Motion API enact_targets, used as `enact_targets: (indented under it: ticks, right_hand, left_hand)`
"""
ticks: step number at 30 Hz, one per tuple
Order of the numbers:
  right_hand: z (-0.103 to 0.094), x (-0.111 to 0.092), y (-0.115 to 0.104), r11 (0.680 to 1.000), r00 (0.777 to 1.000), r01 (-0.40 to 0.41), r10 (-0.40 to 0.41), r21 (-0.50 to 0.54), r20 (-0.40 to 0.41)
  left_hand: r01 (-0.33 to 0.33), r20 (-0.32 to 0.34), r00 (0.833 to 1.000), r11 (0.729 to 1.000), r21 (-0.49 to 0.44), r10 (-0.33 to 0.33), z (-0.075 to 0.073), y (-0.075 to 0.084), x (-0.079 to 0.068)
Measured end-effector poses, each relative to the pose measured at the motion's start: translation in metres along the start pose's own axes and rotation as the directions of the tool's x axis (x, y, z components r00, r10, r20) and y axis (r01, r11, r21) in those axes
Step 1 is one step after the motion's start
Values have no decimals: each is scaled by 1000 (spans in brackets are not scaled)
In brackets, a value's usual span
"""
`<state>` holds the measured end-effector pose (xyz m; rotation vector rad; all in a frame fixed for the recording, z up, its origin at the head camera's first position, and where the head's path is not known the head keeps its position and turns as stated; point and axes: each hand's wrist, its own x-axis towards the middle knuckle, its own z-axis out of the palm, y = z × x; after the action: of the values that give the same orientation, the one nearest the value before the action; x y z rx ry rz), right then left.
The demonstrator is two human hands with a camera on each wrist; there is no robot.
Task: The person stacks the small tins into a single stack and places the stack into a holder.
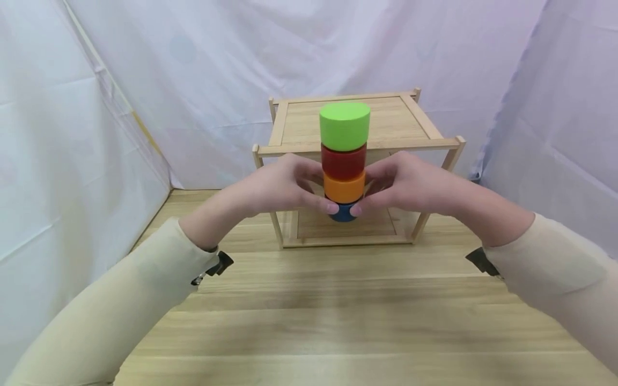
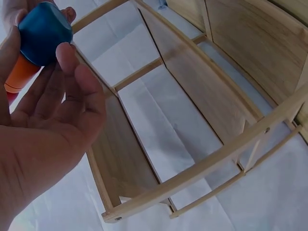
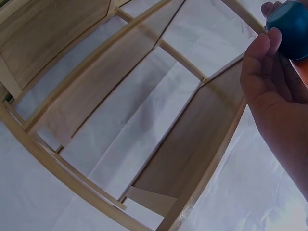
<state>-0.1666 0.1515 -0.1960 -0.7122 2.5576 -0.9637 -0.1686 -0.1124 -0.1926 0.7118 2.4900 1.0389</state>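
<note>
Both hands hold an upright stack of cup-like pieces in front of a wooden shelf. Lime green [image 1: 344,127] is the widest piece, at the top. Below it come a dark red piece [image 1: 343,162], an orange piece [image 1: 344,188] and a small blue piece [image 1: 344,213] at the bottom. My left hand [image 1: 285,185] grips the stack from the left and my right hand [image 1: 410,185] from the right, both thumbs on the blue piece. The wrist views show the blue piece's smooth underside [image 2: 45,33] [image 3: 291,29]. In the head view, some fingertips are hidden behind the stack.
The light wooden shelf [image 1: 357,119] has a flat top board and a lower board [image 1: 345,230], joined by slim posts. It stands on a wood-grain tabletop [image 1: 338,300]. White cloth [image 1: 217,64] hangs behind and at both sides.
</note>
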Motion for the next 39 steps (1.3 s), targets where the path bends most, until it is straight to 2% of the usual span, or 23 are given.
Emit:
enact_targets:
  ticks: [8,22,31,39]
  right_hand:
    - [-16,7,-9,998,999,-43,43,-37,-19]
    - [-49,32,-17,998,997,-51,49,-34,-61]
    - [-69,53,-16,995,995,-78,81,59,-54]
    - [-82,72,-11,992,995,-80,85,98,-43]
  left_hand:
    - [-41,-14,999,999,-34,41,-16,2,9]
    - [-24,-63,998,997,-71,20,-43,14,29]
    - [-23,-102,995,999,-46,18,-62,17,52]
    - [-15,-146,989,999,-35,10,-74,14,72]
